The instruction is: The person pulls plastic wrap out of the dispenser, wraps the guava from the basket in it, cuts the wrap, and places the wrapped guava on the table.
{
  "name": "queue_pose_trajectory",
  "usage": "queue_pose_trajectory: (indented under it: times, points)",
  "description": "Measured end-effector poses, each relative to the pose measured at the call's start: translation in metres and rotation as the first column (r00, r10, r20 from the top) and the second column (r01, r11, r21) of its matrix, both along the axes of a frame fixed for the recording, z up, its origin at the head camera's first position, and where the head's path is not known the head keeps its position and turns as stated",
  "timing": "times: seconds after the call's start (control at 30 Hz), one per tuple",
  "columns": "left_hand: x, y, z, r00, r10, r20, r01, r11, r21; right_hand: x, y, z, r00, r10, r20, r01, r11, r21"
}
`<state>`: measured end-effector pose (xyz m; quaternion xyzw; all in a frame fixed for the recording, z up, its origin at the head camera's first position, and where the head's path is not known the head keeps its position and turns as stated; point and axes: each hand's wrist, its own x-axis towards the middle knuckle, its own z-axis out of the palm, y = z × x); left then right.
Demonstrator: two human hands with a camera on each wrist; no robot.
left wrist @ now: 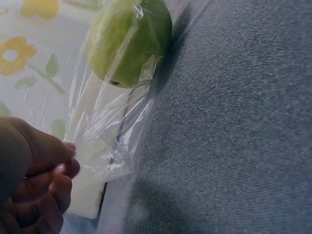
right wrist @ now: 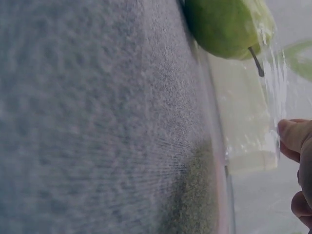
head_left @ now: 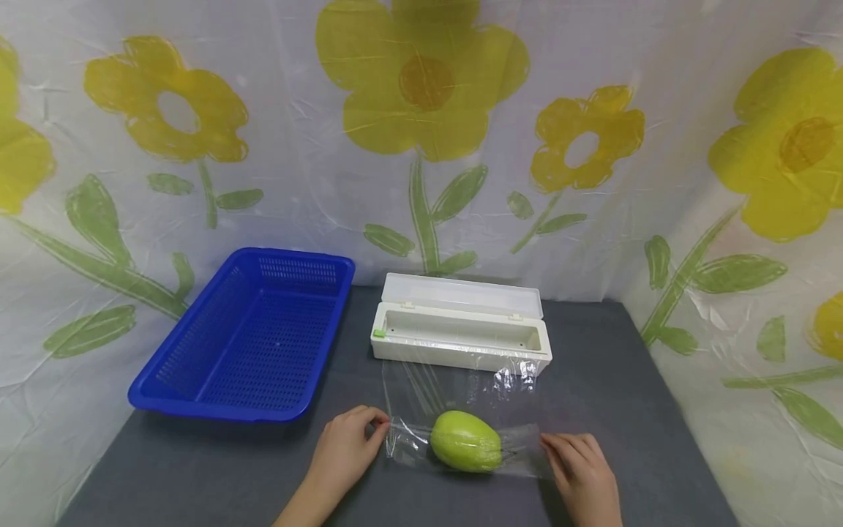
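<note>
A green pear (head_left: 465, 441) lies on the dark cloth under a sheet of clear plastic wrap (head_left: 428, 384), which runs back to a white wrap dispenser box (head_left: 461, 357). At the sheet's near left edge my left hand (head_left: 347, 446) pinches the film between thumb and finger. My right hand (head_left: 581, 472) pinches the opposite edge, to the right of the pear. A dark stem (right wrist: 257, 62) shows in the right wrist view. Film drapes over the pear (left wrist: 127, 44) in the left wrist view, reaching down to the left fingertips.
To the left stands a blue plastic basket (head_left: 141, 391) with slotted sides. The dispenser's lid (head_left: 461, 293) is raised at the back, and a green slider (head_left: 378, 333) sits at its left end. Behind the table (head_left: 632, 410) hangs a flowered curtain (head_left: 290, 146).
</note>
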<state>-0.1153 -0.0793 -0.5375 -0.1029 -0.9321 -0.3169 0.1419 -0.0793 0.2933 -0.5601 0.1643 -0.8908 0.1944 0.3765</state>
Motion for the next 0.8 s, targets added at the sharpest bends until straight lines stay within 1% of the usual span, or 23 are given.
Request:
queue_pose_trajectory:
  times: [0.23,0.33,0.5,0.57,0.67,0.8]
  points:
    - [-0.005,0.003,0.0,0.998,0.0,0.067,0.004,0.998,-0.056,-0.007,-0.002,-0.004,1.0,0.015,-0.008,-0.015,1.0,0.019]
    - [-0.008,0.004,0.0,0.996,-0.008,0.089,0.013,0.998,-0.057,-0.01,-0.003,-0.006,1.0,0.016,-0.015,-0.015,1.0,0.027]
    - [-0.011,0.006,-0.005,0.992,-0.014,0.123,0.02,0.999,-0.048,-0.013,-0.004,-0.008,1.0,0.023,0.007,-0.023,0.999,0.029]
    - [-0.012,0.007,-0.007,0.992,-0.016,0.128,0.022,0.999,-0.045,-0.014,-0.004,-0.007,0.999,0.019,0.025,-0.02,0.999,0.031]
    - [-0.014,0.008,-0.011,0.992,-0.022,0.124,0.027,0.999,-0.041,-0.015,-0.007,-0.006,0.998,-0.007,0.055,0.005,0.999,0.038]
    - [-0.015,0.01,-0.013,0.992,-0.026,0.121,0.031,0.999,-0.035,-0.015,-0.01,-0.006,0.996,-0.034,0.077,0.031,0.999,0.036]
